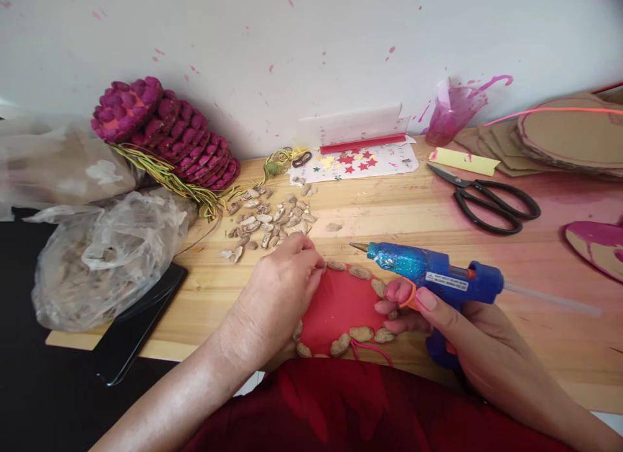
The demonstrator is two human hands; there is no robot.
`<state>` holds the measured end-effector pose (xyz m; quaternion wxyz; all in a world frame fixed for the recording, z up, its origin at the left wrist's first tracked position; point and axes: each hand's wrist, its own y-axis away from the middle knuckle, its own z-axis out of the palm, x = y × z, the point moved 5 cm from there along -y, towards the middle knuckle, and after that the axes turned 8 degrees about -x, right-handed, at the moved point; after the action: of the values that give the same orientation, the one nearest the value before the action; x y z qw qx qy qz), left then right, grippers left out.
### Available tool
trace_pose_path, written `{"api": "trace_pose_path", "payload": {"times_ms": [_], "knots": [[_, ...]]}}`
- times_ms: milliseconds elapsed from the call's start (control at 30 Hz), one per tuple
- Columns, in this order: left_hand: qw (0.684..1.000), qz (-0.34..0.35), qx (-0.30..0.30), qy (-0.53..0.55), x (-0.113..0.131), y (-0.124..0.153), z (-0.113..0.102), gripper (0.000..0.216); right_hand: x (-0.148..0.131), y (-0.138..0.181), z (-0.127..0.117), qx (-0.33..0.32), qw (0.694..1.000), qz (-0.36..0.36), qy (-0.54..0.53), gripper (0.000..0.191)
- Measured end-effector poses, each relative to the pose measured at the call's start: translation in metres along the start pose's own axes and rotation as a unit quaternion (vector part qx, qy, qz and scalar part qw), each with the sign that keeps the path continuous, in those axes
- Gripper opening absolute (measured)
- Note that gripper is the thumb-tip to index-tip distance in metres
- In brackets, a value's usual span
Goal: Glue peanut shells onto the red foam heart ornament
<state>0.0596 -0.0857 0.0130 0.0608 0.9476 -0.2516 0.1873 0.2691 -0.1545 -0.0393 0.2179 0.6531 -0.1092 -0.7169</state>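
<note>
My left hand (287, 280) is closed in a pinch at the upper left edge of a red board (343, 306). Whatever its fingertips press on is hidden by the hand. Peanut shells (360, 272) line the board's rim, and a pink cord (372, 349) loops out at its near edge. In my right hand (452, 322) is a blue hot glue gun (428, 270), its fingers around the handle and orange trigger. The nozzle points left above the board's upper right, apart from it. A clear glue stick (552, 298) protrudes from the gun's back.
Loose peanut shells (267, 221) lie behind my left hand. Black scissors (487, 195), a stained plastic cup (450, 114) and cardboard pieces (574, 134) are at right. At left are magenta shell-covered discs (170, 130), a plastic bag (117, 257) and a phone (141, 322). Paper stars (357, 161) lie behind.
</note>
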Motion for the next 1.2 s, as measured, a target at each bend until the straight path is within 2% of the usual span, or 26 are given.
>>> {"api": "trace_pose_path", "payload": {"times_ms": [267,533,900,1067,1200], "knots": [[1.0,-0.011,-0.016,-0.014,0.001,0.0,0.0,0.015,0.002,0.0,0.0,-0.002,1.0,0.011,0.003,0.04],[0.998,0.024,-0.028,-0.052,0.002,0.0,0.006,0.022,-0.004,0.001,0.002,-0.004,1.0,0.017,-0.006,0.041],[0.99,-0.025,-0.07,-0.123,0.011,-0.005,0.005,0.024,0.001,0.001,0.001,-0.008,1.0,0.02,-0.015,0.04],[0.986,-0.043,-0.092,-0.131,0.014,-0.007,0.006,0.025,-0.005,0.0,0.004,-0.012,0.999,-0.008,-0.04,0.035],[0.992,-0.032,-0.063,-0.105,0.011,-0.003,0.007,0.024,-0.006,-0.002,0.006,-0.012,0.998,-0.019,-0.062,0.032]]}}
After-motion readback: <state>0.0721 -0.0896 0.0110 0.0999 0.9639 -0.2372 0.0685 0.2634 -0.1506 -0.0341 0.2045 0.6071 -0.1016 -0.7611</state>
